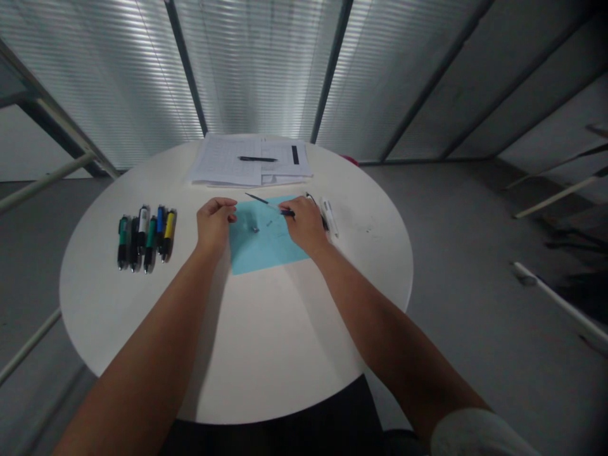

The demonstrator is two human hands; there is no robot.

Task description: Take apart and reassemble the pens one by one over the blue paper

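My right hand (306, 221) is closed in a pinch over the right side of a light blue sheet (256, 256). Between its fingers is a thin pen refill (259, 199), dark at its far end, with a short black piece at the fingertips. My left hand (215, 223) rests by the sheet's left edge, fingers loosely bent and apart, with nothing visible in it. A small metallic piece (255, 229) and a tiny thin part (269, 223), perhaps a spring, lie on the sheet. Just right of my right hand lies a white pen barrel (329, 217); a dark item beside it is partly hidden.
Several click pens (149, 237) in green, black, white, blue and yellow lie at the left of the round white table (266, 354). Printed papers (228, 166) are at the back, with a black pen (257, 159) on top. Metal-framed blinds stand behind the table.
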